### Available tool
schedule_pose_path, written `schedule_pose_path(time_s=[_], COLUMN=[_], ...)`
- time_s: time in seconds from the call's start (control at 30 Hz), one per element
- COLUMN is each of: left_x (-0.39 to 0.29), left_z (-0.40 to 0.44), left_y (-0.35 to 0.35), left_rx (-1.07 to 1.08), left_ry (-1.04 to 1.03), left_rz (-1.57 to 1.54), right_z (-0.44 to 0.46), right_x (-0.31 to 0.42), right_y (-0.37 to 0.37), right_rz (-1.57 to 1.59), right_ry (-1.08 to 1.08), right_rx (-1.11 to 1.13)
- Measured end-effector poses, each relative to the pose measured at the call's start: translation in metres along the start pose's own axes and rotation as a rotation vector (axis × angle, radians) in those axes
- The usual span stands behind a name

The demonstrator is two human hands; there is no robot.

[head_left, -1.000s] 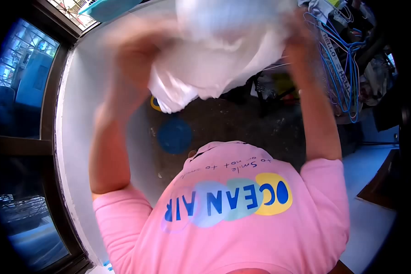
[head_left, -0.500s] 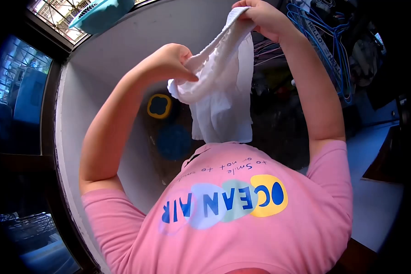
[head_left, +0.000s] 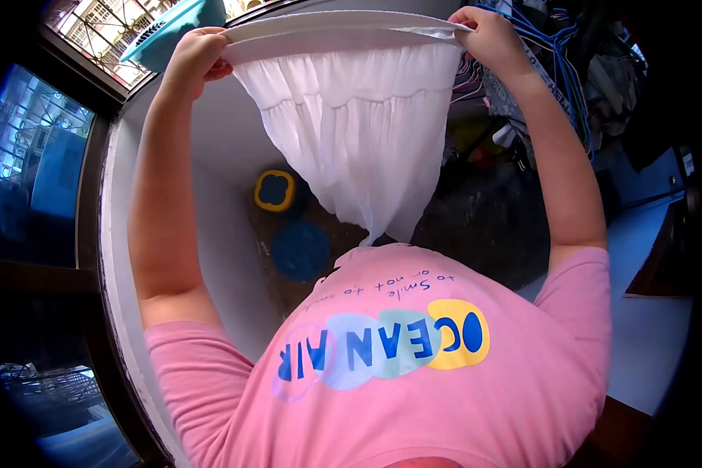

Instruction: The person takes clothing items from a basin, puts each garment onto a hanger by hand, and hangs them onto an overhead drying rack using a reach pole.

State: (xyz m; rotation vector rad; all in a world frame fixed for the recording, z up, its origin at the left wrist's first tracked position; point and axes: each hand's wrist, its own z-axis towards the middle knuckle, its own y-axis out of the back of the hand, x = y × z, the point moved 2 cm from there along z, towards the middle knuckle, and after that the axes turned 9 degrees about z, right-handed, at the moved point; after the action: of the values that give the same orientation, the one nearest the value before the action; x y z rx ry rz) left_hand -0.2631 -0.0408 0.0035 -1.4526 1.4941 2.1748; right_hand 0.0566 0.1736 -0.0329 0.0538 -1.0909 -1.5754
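A white gathered garment hangs in front of me, its waistband stretched wide between my two hands. My left hand pinches the band's left end, fingers closed on it. At the right end, my right hand grips the band between thumb and fingers. The cloth narrows downward, and its lower tip hangs close to the front of my pink shirt.
A turquoise basin sits by the barred window at upper left. Blue hangers and clothes crowd the upper right. On the floor are a yellow-rimmed stool and a round blue object. A pale wall stands at left.
The garment went from blurred and bunched to hanging from its band, now stretched wide. My left hand has moved up and left; my right hand has shifted slightly right.
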Motion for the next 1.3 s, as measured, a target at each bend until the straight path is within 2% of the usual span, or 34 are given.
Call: schedule_pose_path(time_s=[0.03,0.1,0.13,0.17,0.23,0.3,0.37,0.4,0.43,0.5,0.53,0.57,0.63,0.67,0.7,0.77,0.8,0.83,0.9,0.97,1.0,1.03,1.1,1.2,1.23,1.3], left_x=[-0.008,-0.017,-0.018,-0.018,-0.027,-0.023,0.005,0.002,-0.002,-0.015,-0.022,-0.025,-0.022,-0.024,-0.030,-0.026,-0.008,-0.012,-0.037,-0.038,-0.039,-0.033,-0.025,-0.028,-0.026,-0.026], left_z=[-0.001,-0.004,0.001,0.002,-0.002,0.012,0.061,0.058,0.055,0.044,0.041,0.034,0.028,0.024,0.010,0.014,0.034,0.023,-0.021,-0.042,-0.052,-0.052,-0.049,-0.054,-0.054,-0.056], left_y=[-0.006,-0.011,-0.013,-0.016,-0.022,-0.022,-0.021,-0.021,-0.025,-0.033,-0.038,-0.046,-0.054,-0.061,-0.067,-0.073,-0.072,-0.078,-0.088,-0.096,-0.107,-0.113,-0.124,-0.133,-0.134,-0.133], left_rx=[-0.001,0.025,0.019,0.020,0.048,0.047,-0.030,0.008,0.011,-0.044,-0.038,-0.065,-0.110,-0.033,0.044,0.091,0.228,0.177,0.154,0.211,0.229,0.242,0.221,0.203,0.204,0.216], left_ry=[-0.006,-0.090,-0.113,-0.110,-0.069,-0.059,-0.011,-0.034,-0.035,-0.107,-0.108,-0.008,0.175,0.108,0.041,0.063,0.026,-0.011,-0.005,-0.041,-0.061,-0.068,-0.124,-0.062,-0.064,-0.054], left_rz=[0.001,-0.067,-0.154,-0.152,-0.393,-0.462,-0.900,-0.981,-0.981,-1.033,-1.033,-1.003,-0.911,-0.855,-0.797,-0.872,-0.812,-0.783,-0.632,-0.492,-0.633,-0.617,-0.570,-0.598,-0.616,-0.649], right_z=[0.002,0.005,0.007,0.004,0.000,0.003,0.005,0.005,0.008,0.014,0.008,-0.002,-0.012,-0.004,0.000,-0.012,-0.027,-0.045,-0.067,-0.074,-0.074,-0.074,-0.073,-0.074,-0.077,-0.075], right_x=[0.012,0.031,0.019,0.018,0.030,0.036,0.025,0.030,0.029,0.025,0.025,0.028,0.033,0.012,-0.009,-0.023,-0.010,0.006,0.000,-0.003,-0.024,-0.040,-0.087,-0.132,-0.138,-0.153], right_y=[0.005,0.011,0.007,0.007,0.015,0.019,0.020,0.020,0.026,0.042,0.048,0.041,0.035,0.036,0.048,0.043,0.034,0.027,0.031,0.065,0.079,0.097,0.129,0.123,0.114,0.108], right_rz=[-0.002,0.516,0.703,0.706,0.793,0.716,0.507,0.506,0.505,0.585,0.388,0.174,0.072,0.136,0.198,0.328,0.305,0.278,0.466,0.769,0.763,0.308,-0.115,-0.478,-0.547,-0.629], right_ry=[0.001,-0.454,-0.469,-0.471,-0.412,-0.429,-0.237,-0.257,-0.259,-0.166,-0.039,0.170,-0.305,-0.317,-0.177,-0.061,-0.180,-0.306,-0.275,-0.373,-0.264,-0.073,-0.069,-0.362,-0.316,-0.359], right_rx=[-0.006,0.165,0.148,0.149,0.089,0.013,-0.128,-0.135,-0.138,-0.335,-0.396,-0.424,0.228,0.113,-0.077,-0.075,0.153,0.365,0.578,0.334,-0.007,-0.374,-0.592,-0.342,-0.365,-0.257])
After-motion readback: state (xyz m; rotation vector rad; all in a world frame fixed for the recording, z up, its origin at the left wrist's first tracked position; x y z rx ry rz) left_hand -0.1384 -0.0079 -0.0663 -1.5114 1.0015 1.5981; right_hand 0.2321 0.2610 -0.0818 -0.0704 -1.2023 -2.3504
